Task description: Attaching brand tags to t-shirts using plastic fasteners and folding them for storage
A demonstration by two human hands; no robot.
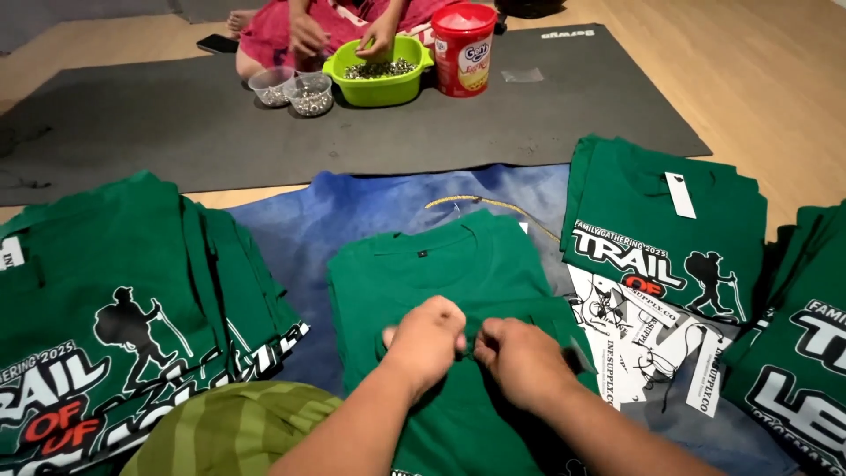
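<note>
- A green T-shirt [441, 291] is laid flat on a blue cloth [352, 220] on the floor, collar away from the camera.
- The left hand [427, 339] and the right hand [520, 357] are brought together at the middle of the shirt, knuckles nearly touching; both are closed, and a small pinch of fabric appears to be held between them, though what the fingertips grip is hidden.
- As a judgement, the work is partly done: a stack of green shirts [106, 326] is piled to the left, a second stack [661, 229] to the right with a white hang tag [680, 194] on its top shirt, and a third pile [806, 353] is cut off at the right edge.
- Loose printed tags with strings [634, 335] are spread beside the right hand.
- The lower hem of the shirt is hidden by the forearms.
- Beyond, on a grey mat [176, 123], another person's hands [308, 37] are dipped into a green bowl [381, 79] of small pieces, near a red tub [463, 53].
</note>
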